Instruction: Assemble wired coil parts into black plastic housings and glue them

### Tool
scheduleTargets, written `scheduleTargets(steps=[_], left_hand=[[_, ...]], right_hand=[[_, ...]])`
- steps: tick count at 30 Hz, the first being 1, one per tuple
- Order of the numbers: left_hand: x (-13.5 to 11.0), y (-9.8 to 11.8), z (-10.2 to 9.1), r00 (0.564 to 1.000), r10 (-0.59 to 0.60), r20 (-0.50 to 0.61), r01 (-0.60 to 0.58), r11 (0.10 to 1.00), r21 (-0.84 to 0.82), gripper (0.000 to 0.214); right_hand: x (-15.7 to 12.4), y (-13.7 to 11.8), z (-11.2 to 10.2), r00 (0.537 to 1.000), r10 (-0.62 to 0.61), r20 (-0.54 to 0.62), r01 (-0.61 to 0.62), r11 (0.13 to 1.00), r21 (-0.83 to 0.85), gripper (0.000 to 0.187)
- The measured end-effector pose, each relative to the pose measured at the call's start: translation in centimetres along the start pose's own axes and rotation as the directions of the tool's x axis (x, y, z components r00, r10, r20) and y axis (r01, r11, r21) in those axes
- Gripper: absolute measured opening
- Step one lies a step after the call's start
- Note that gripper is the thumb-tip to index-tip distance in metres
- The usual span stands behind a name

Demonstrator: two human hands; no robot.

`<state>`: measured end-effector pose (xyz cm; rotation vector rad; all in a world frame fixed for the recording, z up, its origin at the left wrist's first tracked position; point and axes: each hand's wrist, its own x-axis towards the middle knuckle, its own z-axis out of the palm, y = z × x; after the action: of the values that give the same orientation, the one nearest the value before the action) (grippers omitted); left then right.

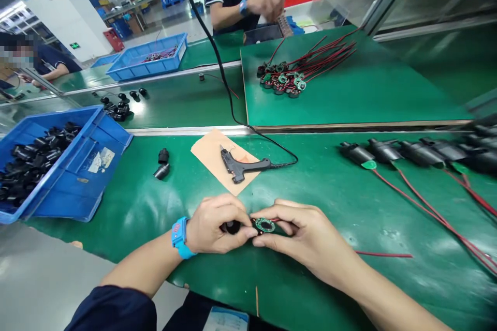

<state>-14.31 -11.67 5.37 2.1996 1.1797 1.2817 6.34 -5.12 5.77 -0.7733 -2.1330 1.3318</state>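
My left hand [219, 225], with a blue band at the wrist, is closed around a black cylindrical plastic part [232, 227], most of it hidden by the fingers. Between the thumb and fingers of my right hand [298, 225] is a small round green circuit board [265, 225] with a dark centre. A red wire [382, 255] comes out beyond my right wrist. The fingertips of both hands nearly meet at the board's left edge. Beyond the hands, a black hot glue gun [243, 166] lies on a piece of brown cardboard [207, 149].
Left stands a blue bin [73, 165] of black plastic parts. Two black fittings [162, 164] lie nearby. At right are several black cylinders [357, 154] with red wires. Wired circuit boards [281, 80] are piled on the raised green board [368, 98]. A co-worker [248, 0] works opposite.
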Motion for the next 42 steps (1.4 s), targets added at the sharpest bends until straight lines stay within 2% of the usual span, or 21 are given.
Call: scheduleTargets(steps=[2,4,5,8,12,16,22,27,30,34,38,42], left_hand=[[-0.4,0.0,0.2,0.993,-0.114,0.0,0.114,0.991,-0.066,0.022],[-0.8,0.1,0.4,0.976,-0.217,0.006,0.215,0.966,-0.14,0.042],[-1.0,0.1,0.4,0.968,-0.251,0.025,0.252,0.953,-0.171,0.045],[-1.3,0.0,0.5,0.954,-0.285,0.098,0.298,0.938,-0.174,0.031],[-1.3,-0.4,0.7,0.943,-0.298,0.15,0.32,0.935,-0.154,0.033],[-1.4,-0.8,1.1,0.923,-0.376,0.085,0.386,0.898,-0.211,0.038],[-1.7,-0.8,1.4,0.954,-0.296,-0.043,0.295,0.955,-0.024,0.035],[-1.5,-0.2,1.2,0.957,-0.288,0.018,0.288,0.957,-0.033,0.036],[-1.3,0.0,1.2,0.949,-0.313,0.029,0.314,0.948,-0.052,0.036],[-1.2,-0.2,1.3,0.948,-0.319,-0.003,0.318,0.945,-0.08,0.033],[-1.2,-0.3,1.2,0.939,-0.344,-0.004,0.343,0.936,-0.079,0.034],[-1.2,-0.3,1.3,0.926,-0.377,0.004,0.374,0.918,-0.132,0.035]], right_hand=[[0.0,-0.2,-0.2,0.999,-0.002,-0.043,0.001,1.0,-0.02,0.022],[-0.1,-0.5,-0.6,0.992,0.001,-0.127,-0.004,1.0,-0.027,0.023],[-0.1,-0.7,-0.9,0.984,0.005,-0.176,-0.009,1.0,-0.023,0.024],[-0.3,-1.0,-1.4,0.962,0.033,-0.272,-0.029,0.999,0.018,0.028],[-0.5,-1.2,-1.7,0.96,0.029,-0.278,-0.01,0.998,0.066,0.031],[-0.6,-1.3,-1.5,0.954,0.074,-0.291,-0.048,0.994,0.094,0.028],[-0.4,-1.3,0.4,0.977,0.064,-0.203,-0.034,0.988,0.152,0.033],[-0.2,-0.7,1.3,0.981,0.038,-0.191,-0.015,0.993,0.121,0.029],[-0.2,-0.7,0.9,0.981,0.017,-0.192,0.001,0.995,0.096,0.031],[-0.6,-0.8,-0.1,0.993,0.084,-0.083,-0.071,0.987,0.148,0.04],[-1.1,-0.7,-1.3,0.987,0.159,-0.015,-0.151,0.963,0.223,0.015],[-1.2,-0.5,-1.6,0.984,0.178,-0.019,-0.171,0.963,0.206,0.016]])
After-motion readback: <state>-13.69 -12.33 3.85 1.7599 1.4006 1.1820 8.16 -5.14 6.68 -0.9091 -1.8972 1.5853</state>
